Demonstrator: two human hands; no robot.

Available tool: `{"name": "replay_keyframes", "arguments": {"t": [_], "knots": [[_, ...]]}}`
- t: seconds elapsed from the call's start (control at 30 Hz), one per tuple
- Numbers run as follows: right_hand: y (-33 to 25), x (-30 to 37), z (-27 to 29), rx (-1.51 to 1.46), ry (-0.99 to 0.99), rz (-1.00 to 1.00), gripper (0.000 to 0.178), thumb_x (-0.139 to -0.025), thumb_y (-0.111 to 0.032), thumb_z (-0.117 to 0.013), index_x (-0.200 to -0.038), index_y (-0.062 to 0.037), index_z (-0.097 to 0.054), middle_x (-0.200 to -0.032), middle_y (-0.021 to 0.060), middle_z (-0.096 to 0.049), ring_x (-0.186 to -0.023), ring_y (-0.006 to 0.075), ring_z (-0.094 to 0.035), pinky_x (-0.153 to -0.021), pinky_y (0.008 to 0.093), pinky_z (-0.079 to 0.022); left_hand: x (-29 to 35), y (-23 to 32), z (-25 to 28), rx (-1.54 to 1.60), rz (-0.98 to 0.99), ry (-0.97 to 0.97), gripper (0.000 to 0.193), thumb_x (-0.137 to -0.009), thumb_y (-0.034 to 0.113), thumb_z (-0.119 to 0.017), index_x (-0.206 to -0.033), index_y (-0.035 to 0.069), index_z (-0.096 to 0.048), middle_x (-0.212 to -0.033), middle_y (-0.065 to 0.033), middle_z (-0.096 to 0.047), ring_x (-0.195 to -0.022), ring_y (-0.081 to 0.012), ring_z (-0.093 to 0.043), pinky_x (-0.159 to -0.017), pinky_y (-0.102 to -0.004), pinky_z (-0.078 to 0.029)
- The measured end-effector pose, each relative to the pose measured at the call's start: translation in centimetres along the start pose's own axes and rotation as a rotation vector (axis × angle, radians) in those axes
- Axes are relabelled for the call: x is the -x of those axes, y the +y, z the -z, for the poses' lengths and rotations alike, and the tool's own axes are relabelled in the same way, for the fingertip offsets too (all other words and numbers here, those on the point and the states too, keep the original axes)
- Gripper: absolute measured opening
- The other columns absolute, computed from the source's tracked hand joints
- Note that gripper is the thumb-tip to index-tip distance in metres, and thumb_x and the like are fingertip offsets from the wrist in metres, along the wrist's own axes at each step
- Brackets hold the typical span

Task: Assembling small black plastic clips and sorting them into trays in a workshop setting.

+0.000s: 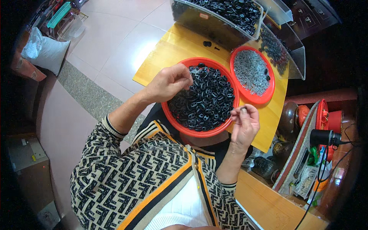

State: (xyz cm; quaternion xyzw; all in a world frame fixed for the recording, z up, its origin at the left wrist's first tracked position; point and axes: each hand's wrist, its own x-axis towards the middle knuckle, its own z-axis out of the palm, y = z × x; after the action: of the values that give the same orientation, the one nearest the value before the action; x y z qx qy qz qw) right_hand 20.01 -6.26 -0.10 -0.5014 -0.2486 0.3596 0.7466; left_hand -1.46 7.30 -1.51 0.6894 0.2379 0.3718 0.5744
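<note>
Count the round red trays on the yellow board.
2. The large red tray of black plastic rings sits nearest the person, under both hands. The small red tray of small silvery metal parts lies just beyond it to the right. None seem hidden.

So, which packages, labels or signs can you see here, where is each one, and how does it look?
Label: on the front wall of the clear bin at the top, a small pale rectangle with orange tint.
Sack: on the floor at upper left, white, soft and bulging.
Packets: at lower right beside the red-rimmed tray, flat, white and green; details too small to tell.
No screens or signs show.
</note>
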Motion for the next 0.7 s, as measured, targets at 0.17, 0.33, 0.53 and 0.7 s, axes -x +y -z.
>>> {"name": "replay_keyframes", "arguments": {"t": [0.17,0.33,0.53,0.7], "knots": [[0.3,2.2,-5.3,0.107,-0.295,-0.202,0.019,-0.082,-0.002,-0.052,-0.100,0.0031,-0.048,-0.080,0.0103,-0.059,-0.067,0.0146,-0.059,-0.055,0.0199,-0.046,1.3,0.5,-1.7,0.501,0.063,0.074,0.004,-0.077,-0.001,-0.057,-0.081,-0.001,-0.058,-0.076,-0.0051,-0.058,-0.070,-0.0116,-0.057,-0.064,-0.0227,-0.048],[0.7,2.3,-6.7,0.083,-0.378,-0.282,0.013,-0.082,-0.003,-0.054,-0.094,0.0026,-0.052,-0.081,0.0096,-0.060,-0.067,0.0123,-0.059,-0.057,0.0185,-0.045,2.3,-0.5,-2.0,0.692,0.124,0.058,0.007,-0.076,-0.001,-0.058,-0.084,-0.001,-0.058,-0.081,-0.0084,-0.057,-0.073,-0.0148,-0.056,-0.066,-0.0250,-0.047],[1.1,2.8,-7.3,0.143,-0.377,-0.200,0.009,-0.082,-0.001,-0.055,-0.090,-0.0009,-0.055,-0.080,0.0026,-0.057,-0.069,0.0078,-0.055,-0.059,0.0183,-0.046,3.0,-0.5,-2.8,0.826,0.150,0.016,0.009,-0.077,0.000,-0.059,-0.086,-0.001,-0.058,-0.084,-0.0101,-0.054,-0.074,-0.0170,-0.054,-0.068,-0.0264,-0.044],[0.4,3.7,-8.0,0.309,-0.349,-0.144,0.011,-0.081,0.002,-0.054,-0.092,0.0027,-0.054,-0.078,0.0063,-0.058,-0.067,0.0108,-0.057,-0.057,0.0197,-0.047,3.4,-0.7,-3.1,0.857,0.130,0.017,0.011,-0.077,0.001,-0.059,-0.087,-0.002,-0.057,-0.083,-0.0091,-0.055,-0.075,-0.0166,-0.055,-0.069,-0.0267,-0.045]]}}
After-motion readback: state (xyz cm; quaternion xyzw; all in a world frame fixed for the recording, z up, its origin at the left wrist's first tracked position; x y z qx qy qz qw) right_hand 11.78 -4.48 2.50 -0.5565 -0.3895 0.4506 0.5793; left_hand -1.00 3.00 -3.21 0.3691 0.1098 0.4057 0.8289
